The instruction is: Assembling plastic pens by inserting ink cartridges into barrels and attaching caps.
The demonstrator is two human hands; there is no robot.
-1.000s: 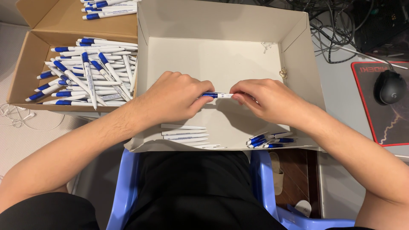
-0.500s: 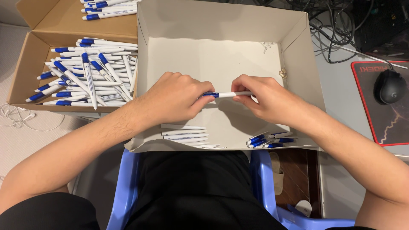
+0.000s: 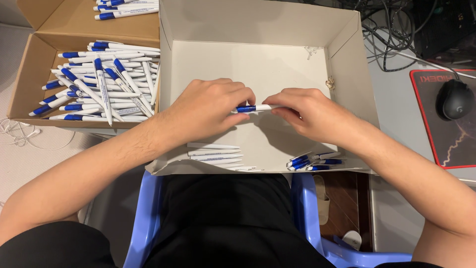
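Note:
A white pen with a blue grip [image 3: 254, 107] is held level between both hands over the white cardboard box [image 3: 258, 64]. My left hand [image 3: 208, 106] pinches the blue end; my right hand [image 3: 307, 114] grips the white barrel. Both sets of fingers are closed on it. Inside the box, near its front edge, lie a few white pen barrels [image 3: 213, 154] to the left and several blue pen parts [image 3: 310, 161] to the right.
A brown cardboard box [image 3: 29, 74] at the left holds several white and blue pens [image 3: 99, 84]. A black mouse [image 3: 453, 99] sits on a red-edged mat [image 3: 461, 144] at the right. Cables [image 3: 391, 34] lie behind. A blue plastic chair [image 3: 144, 218] is below.
The hands have drawn slightly apart along the pen, so more of its white barrel shows between them. Nothing else has moved.

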